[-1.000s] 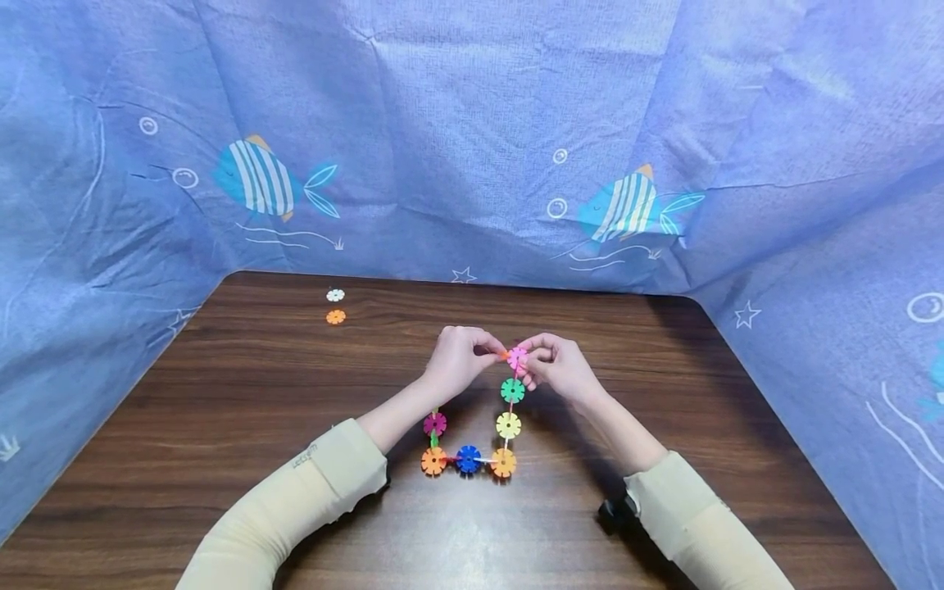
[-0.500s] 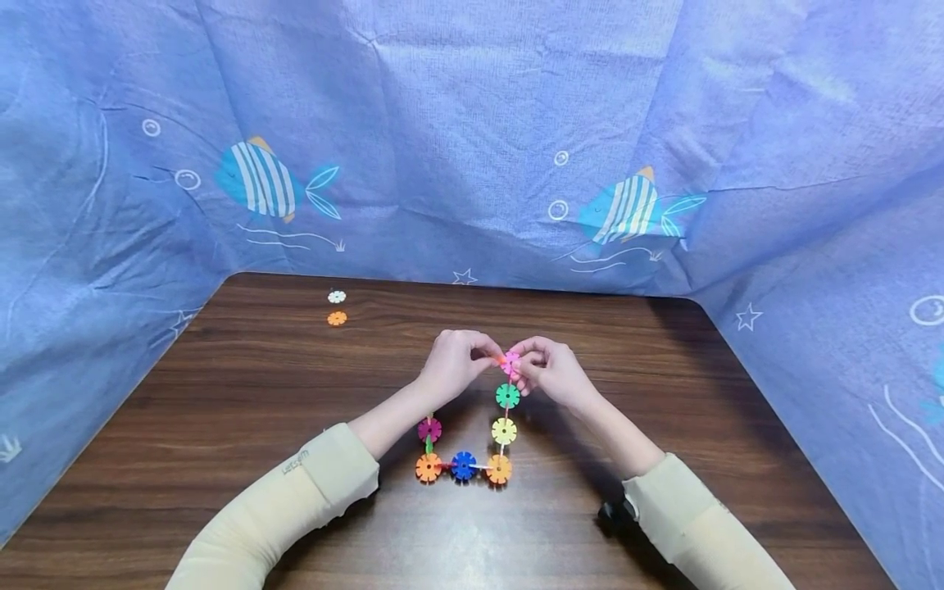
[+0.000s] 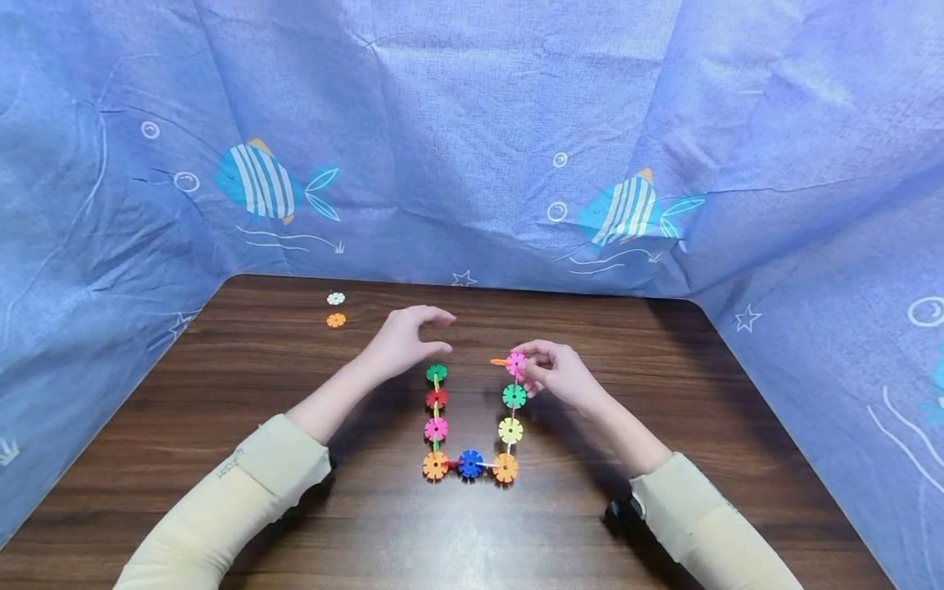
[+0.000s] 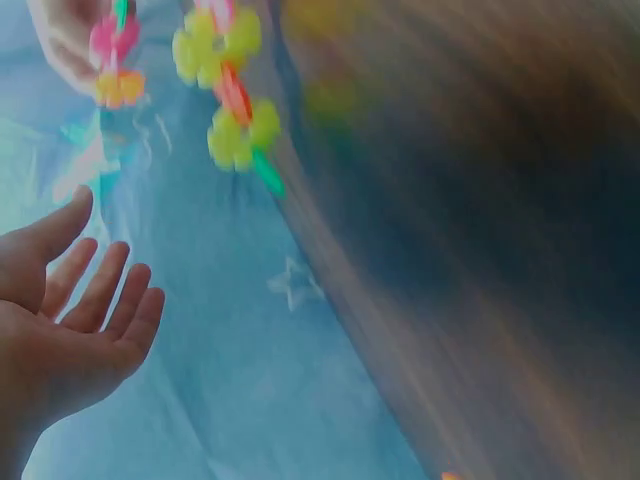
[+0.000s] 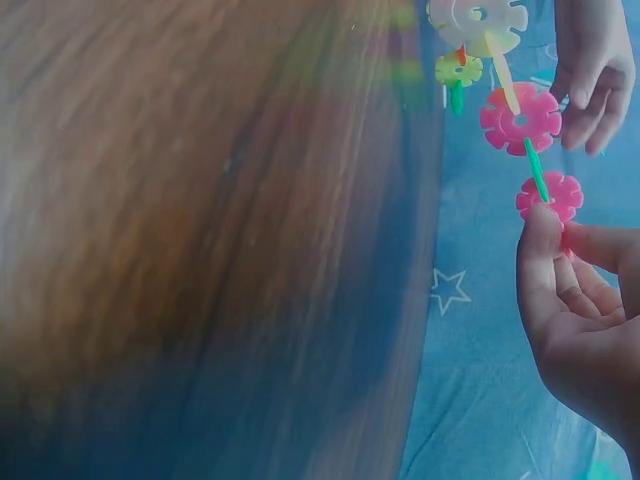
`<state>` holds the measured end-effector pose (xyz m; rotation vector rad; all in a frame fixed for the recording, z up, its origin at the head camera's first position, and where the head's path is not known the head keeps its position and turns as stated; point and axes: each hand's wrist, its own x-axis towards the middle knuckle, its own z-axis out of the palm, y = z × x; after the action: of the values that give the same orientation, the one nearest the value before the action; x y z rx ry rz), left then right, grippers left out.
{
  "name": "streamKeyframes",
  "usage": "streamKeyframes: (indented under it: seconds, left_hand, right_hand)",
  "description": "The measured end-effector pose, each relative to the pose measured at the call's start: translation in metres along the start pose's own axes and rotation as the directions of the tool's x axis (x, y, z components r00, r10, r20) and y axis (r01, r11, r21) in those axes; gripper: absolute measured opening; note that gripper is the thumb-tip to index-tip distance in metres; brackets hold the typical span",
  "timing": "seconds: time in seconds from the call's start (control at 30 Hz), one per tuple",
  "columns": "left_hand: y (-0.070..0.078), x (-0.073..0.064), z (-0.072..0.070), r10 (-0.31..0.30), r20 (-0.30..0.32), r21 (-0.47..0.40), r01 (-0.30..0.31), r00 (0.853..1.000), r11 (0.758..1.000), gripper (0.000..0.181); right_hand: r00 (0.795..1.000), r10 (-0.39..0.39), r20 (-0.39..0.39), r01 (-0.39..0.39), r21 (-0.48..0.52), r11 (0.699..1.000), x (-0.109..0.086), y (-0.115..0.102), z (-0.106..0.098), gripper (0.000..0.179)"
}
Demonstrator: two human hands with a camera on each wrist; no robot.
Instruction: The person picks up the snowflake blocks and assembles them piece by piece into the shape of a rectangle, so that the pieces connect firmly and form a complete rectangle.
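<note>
Slotted plastic flower discs are joined into a U-shaped chain. At its near side lies a blue disc between two orange ones. My right hand pinches the pink disc at the far end of the right arm of the chain. From that disc an orange disc, seen edge-on, sticks out to the left. My left hand holds nothing, thumb and fingers spread apart, just beyond the green disc that ends the left arm. The left wrist view shows this left hand with its palm bare.
On the far left of the brown table lie a loose white disc and a loose orange disc. A blue fish-print cloth hangs behind the table and along both sides.
My left hand has let go of the small orange disc and moved left, towards the chain's other end. The right hand keeps its pinch on the pink disc, almost in place.
</note>
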<state>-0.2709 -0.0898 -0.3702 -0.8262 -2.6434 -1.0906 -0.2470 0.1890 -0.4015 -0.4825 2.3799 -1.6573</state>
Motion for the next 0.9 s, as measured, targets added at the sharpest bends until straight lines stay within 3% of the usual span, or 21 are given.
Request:
streamKeyframes:
  seconds: [0.17,0.3,0.47,0.7,0.9]
  left_hand:
    - [-0.02,-0.006,-0.025,-0.024,0.013,0.059,0.024,1.0,0.998,0.044]
    - [-0.037,-0.009,-0.042,-0.053,0.027,0.097,0.051,0.998,0.994,0.048]
    - [-0.066,-0.012,-0.059,-0.043,0.034,0.118,0.038,0.999,0.992,0.052]
    - [-0.108,-0.018,-0.073,-0.111,0.072,0.109,0.103,0.991,0.989,0.057]
    - [-0.137,-0.026,-0.079,-0.197,0.128,0.142,0.179,0.972,0.974,0.059]
  right_hand:
    - [1.0,-0.024,-0.004,0.023,-0.057,0.998,0.0,-0.002,-0.002,0.028]
    - [1.0,-0.024,0.002,0.024,-0.041,0.999,0.001,-0.002,-0.002,0.027]
    - [1.0,-0.007,0.001,0.007,-0.021,1.0,0.004,0.004,-0.004,0.027]
    - [1.0,0.011,-0.012,-0.011,0.01,1.0,0.008,0.014,-0.007,0.028]
    - [0.999,0.027,-0.018,-0.025,0.06,0.998,0.011,0.018,-0.009,0.031]
